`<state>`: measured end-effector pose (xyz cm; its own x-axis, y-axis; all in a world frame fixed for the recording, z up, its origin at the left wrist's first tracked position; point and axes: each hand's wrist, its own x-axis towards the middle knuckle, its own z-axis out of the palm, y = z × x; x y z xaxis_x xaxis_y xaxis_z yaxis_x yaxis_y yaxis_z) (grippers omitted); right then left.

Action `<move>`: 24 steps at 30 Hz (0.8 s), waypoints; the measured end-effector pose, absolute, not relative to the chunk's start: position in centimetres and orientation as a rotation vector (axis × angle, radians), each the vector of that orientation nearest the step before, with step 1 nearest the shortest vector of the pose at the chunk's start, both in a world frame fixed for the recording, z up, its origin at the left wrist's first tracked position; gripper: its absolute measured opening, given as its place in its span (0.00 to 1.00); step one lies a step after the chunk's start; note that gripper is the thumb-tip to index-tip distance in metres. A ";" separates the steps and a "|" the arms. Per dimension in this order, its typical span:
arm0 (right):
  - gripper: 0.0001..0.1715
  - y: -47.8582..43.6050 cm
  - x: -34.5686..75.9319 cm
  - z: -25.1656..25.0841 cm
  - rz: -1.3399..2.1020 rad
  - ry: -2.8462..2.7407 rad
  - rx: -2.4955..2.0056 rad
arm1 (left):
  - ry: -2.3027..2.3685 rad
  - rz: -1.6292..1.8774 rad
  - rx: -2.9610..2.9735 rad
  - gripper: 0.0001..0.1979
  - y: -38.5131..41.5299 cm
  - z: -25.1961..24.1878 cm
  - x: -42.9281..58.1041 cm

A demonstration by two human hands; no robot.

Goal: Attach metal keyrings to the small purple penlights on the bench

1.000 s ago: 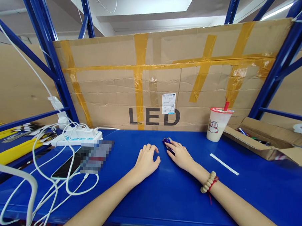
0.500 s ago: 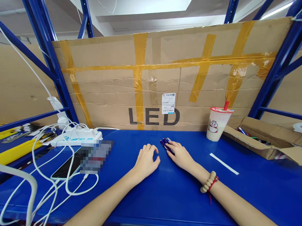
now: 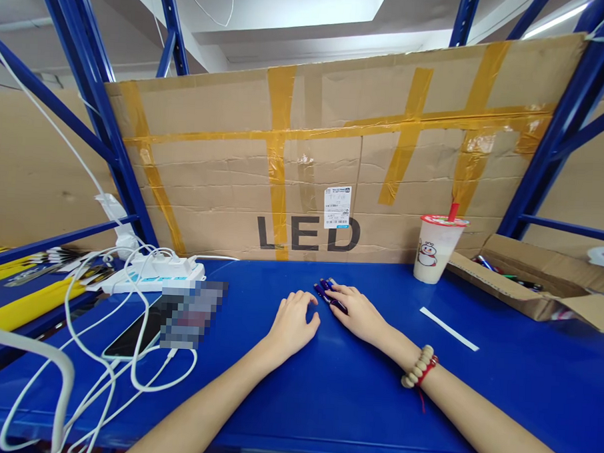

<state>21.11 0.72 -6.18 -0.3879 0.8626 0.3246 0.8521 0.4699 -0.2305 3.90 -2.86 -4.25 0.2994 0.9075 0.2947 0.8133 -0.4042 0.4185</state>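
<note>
My right hand (image 3: 354, 312) lies palm down over dark blue pens (image 3: 324, 293) near the middle of the blue tabletop (image 3: 314, 407). Its fingers close over them; the tips point left, toward my other hand, and the rest is hidden under my fingers. How many pens there are I cannot tell exactly. Just to the left, my left hand (image 3: 294, 325) rests on the surface with nothing in it. Its fingers are loosely curved and the thumb stands apart from them. A small gap separates it from the pens.
A white paper strip (image 3: 449, 328) lies right of my right hand. Behind it stand a drink cup (image 3: 433, 252) and an open cardboard box (image 3: 519, 296) with pens inside. Phone (image 3: 134, 333), power strip (image 3: 154, 277) and looping white cables are at left. A cardboard panel (image 3: 224, 183) closes the back.
My right hand has slid slightly left, and the pens under it have moved left too, closer to my left hand. My left hand has stayed in place.
</note>
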 end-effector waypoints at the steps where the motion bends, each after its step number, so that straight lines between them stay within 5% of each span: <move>1: 0.21 0.7 21.1 -6.2 0.029 -2.330 -1.419 | 1.588 0.728 2.369 0.12 -2.9 -4.2 3.9; 24: 0.19 -0.6 20.0 -4.9 0.086 -2.215 -1.495 | 1.575 0.714 2.415 0.19 -2.6 -4.6 3.9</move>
